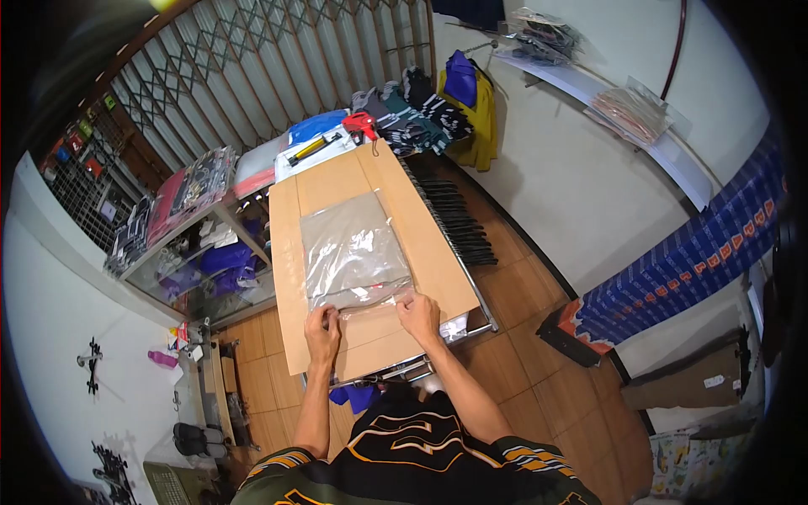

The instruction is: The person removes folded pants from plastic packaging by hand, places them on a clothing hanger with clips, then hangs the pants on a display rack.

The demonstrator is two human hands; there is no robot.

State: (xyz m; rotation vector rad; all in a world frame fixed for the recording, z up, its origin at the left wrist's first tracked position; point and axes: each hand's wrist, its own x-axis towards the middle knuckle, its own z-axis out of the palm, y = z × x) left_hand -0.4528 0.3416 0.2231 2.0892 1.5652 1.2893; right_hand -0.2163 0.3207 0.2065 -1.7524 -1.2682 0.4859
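A folded beige garment in a clear plastic bag [352, 244] lies flat on the wooden board in front of me. My left hand [322, 333] pinches the near left corner of the bag. At the near right corner, my right hand [418, 318] grips the plastic edge with its fingers curled. The near end of the bag stretches between both hands, wrinkled and shiny, and a small red mark shows through it.
The tabletop board [290, 337] rests on a metal frame. At its far end are a red tape dispenser [360, 125] and a yellow-and-black tool [314, 150]. A glass case [189, 252] stands left; hangers [454, 220] hang along the right side. A blue patterned column [673, 261] stands right.
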